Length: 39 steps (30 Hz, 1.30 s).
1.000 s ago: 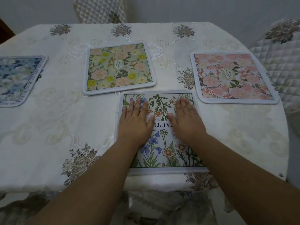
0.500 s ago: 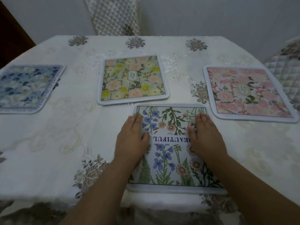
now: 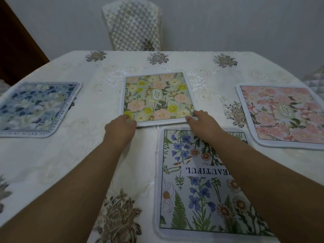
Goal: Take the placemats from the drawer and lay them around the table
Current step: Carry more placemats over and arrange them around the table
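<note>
The left hand (image 3: 121, 128) and the right hand (image 3: 201, 121) each kept a narrow grip on the green floral placemat (image 3: 158, 95). The left's fingers curled onto its near left corner. The right had its thumb along the near border and its fingers on top at the near right corner. Whether any finger had got under the mat could not be told.

Holding both near corners likely served to keep the mat square while it was slid or straightened. It lay flat on the desk (image 3: 70, 155), towards the middle rather than at the far edge, so it probably needed pushing towards the quilted chair (image 3: 133, 27) beyond it.

Beyond the green mat, bare embroidered cloth ran to the far edge, which left room for that push. Nearer than it, the wildflower placemat (image 3: 198, 186) lay just beside, with only a thin strip of cloth between, so there was little room to pull back. The right forearm crossed over that mat and might drag it. The blue placemat (image 3: 35, 107) lay well to the green mat's left and the pink placemat (image 3: 284, 114) well to its right, both clear of a straight push.
</note>
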Available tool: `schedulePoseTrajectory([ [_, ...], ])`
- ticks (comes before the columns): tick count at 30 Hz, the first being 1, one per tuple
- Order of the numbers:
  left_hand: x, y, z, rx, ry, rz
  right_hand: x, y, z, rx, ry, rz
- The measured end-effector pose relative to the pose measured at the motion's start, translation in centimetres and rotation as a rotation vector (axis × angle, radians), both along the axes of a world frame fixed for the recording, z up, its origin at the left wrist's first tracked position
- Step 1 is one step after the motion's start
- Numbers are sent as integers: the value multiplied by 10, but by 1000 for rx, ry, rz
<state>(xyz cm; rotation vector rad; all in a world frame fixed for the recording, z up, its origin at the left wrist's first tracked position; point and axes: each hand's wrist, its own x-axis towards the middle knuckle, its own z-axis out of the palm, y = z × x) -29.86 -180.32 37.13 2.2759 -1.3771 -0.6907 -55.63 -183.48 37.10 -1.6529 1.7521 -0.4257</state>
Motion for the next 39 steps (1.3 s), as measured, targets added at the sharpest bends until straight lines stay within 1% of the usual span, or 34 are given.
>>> schedulePoseTrajectory([
  [3, 6, -4, 1, -90, -11, 76, 5, -2, -3, -98, 144, -29],
  [4, 9, -5, -1, -122, -26, 79, 5, -2, -5, -134, 163, -52],
  [6, 15, -8, -5, -210, -21, 88, 6, -3, -6, -223, 129, -122],
  [8, 22, -10, -7, -322, 56, 123, 8, -10, -4, -296, -1, -196],
  [9, 24, -10, -6, -348, 83, 124, 9, -13, -2, -269, -115, -234],
  [11, 23, -9, -7, -347, 150, 107, 14, -17, 4, -112, -371, -271],
  [12, 20, -8, -5, -339, 238, 112, 15, -19, 4, -47, -443, -272],
  [13, 16, -6, -1, -324, 362, 123, 15, -17, 5, -21, -450, -263],
  [15, 10, 3, 12, -255, 573, 132, 10, -5, 15, -51, -461, -270],
  [17, 12, 22, 25, -88, 672, 68, -6, 19, 31, -14, -522, -285],
  [18, 14, 34, 30, 6, 714, 21, -18, 34, 38, 66, -554, -250],
  [19, 16, 47, 31, 93, 755, -10, -32, 49, 44, 197, -569, -184],
  [21, 18, 68, 29, 228, 786, -20, -55, 75, 46, 473, -521, -57],
  [22, 18, 76, 24, 250, 776, -5, -62, 85, 42, 551, -487, -28],
  [23, 18, 81, 16, 221, 725, -14, -66, 91, 35, 578, -468, -24],
  [25, 17, 89, 2, 68, 592, -100, -66, 93, 21, 518, -469, -77],
  [26, 15, 92, -1, -4, 559, -141, -63, 90, 15, 451, -463, -104],
  [28, 10, 98, -3, -73, 541, -159, -56, 87, 13, 279, -375, -82],
  [31, 5, 108, 2, -111, 581, -136, -51, 94, 22, 156, -245, -8],
  [35, 0, 131, 33, -130, 637, -142, -49, 129, 50, 50, -86, 12],
  [39, 1, 176, 78, -158, 637, -142, -45, 190, 93, -51, -114, -64],
])
